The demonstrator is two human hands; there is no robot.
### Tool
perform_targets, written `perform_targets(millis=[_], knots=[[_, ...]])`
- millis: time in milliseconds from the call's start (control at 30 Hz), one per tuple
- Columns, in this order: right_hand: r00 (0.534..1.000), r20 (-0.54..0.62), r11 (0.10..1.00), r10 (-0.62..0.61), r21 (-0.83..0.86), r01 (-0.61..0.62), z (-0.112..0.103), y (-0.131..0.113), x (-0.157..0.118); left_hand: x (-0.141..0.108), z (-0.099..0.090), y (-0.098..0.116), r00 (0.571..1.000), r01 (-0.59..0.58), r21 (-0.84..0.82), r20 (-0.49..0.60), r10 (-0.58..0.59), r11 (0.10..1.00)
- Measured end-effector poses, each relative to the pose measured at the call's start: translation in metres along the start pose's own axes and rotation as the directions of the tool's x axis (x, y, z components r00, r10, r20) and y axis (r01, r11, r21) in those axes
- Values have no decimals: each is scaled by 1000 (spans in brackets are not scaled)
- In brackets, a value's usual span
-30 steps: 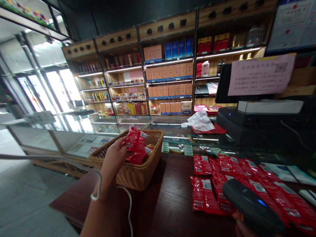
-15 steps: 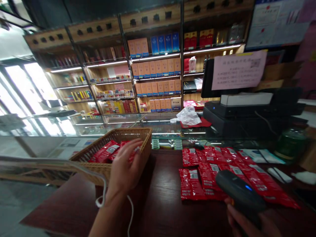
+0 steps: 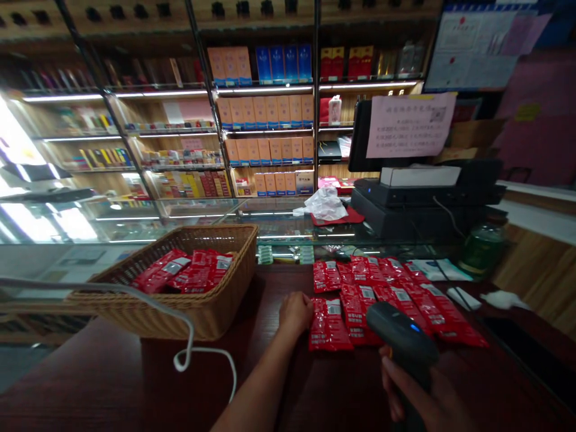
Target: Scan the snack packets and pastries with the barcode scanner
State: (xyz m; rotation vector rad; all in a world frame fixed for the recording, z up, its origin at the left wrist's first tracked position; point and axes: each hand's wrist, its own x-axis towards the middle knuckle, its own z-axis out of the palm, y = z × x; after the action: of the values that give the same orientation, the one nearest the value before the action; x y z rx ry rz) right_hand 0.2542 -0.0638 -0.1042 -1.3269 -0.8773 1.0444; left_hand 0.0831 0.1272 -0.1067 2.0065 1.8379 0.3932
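Note:
My right hand (image 3: pixel 411 393) grips a black barcode scanner (image 3: pixel 400 336) with a blue light, its head above the red packets. Beside the left edge of the nearest left red packet (image 3: pixel 330 327), my left hand (image 3: pixel 295 313) rests on the dark table with its fingers curled in. The fingertips are hidden, so whether they pinch that packet's edge cannot be seen. More red foil packets with white barcode labels (image 3: pixel 400 295) lie in overlapping rows to the right. Left of my left hand stands a wicker basket (image 3: pixel 198 321) with several red packets (image 3: pixel 184 270) inside.
A white cable (image 3: pixel 148 298) crosses in front of the basket and loops on the table. Behind is a glass counter (image 3: pixel 202 211) with a crumpled plastic bag (image 3: pixel 327 204). At the right are a monitor with a pink notice (image 3: pixel 410 126), a green jar (image 3: pixel 483 249) and a dark phone-like slab (image 3: pixel 531 354).
My left hand has left the basket, moving right to the nearest left packet, and its spread fingers have curled. The scanner stays in my right hand. The view has turned slightly.

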Motion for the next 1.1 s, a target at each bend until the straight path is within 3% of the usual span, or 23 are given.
perform_targets(millis=[167,300,500,700,900,1000,1067,1100], knots=[[999,-23,998,-31,55,32,10,5,6,0,8,4,999,7,6,-47,-7,1000],[999,-32,998,-20,61,22,17,4,3,10,16,7,1000,-30,-16,-7,30,999],[999,35,1000,-25,-2,25,5,10,10,2,7,-5,987,-144,-296,23,158,944],[983,-166,997,-72,-37,66,18,-12,14,-43,-24,-15,953,-254,-613,-27,301,748],[979,-188,996,-80,-46,73,39,-25,15,-87,-47,3,924,-258,-781,-27,381,569],[976,-210,997,-54,40,63,41,-20,16,-100,-44,6,923,-141,-916,16,385,377],[972,-227,990,-53,115,81,40,-20,16,-105,-36,2,885,11,-972,119,450,234],[971,-234,984,-60,149,96,40,-21,16,-107,-31,-2,859,81,-974,175,480,211]])
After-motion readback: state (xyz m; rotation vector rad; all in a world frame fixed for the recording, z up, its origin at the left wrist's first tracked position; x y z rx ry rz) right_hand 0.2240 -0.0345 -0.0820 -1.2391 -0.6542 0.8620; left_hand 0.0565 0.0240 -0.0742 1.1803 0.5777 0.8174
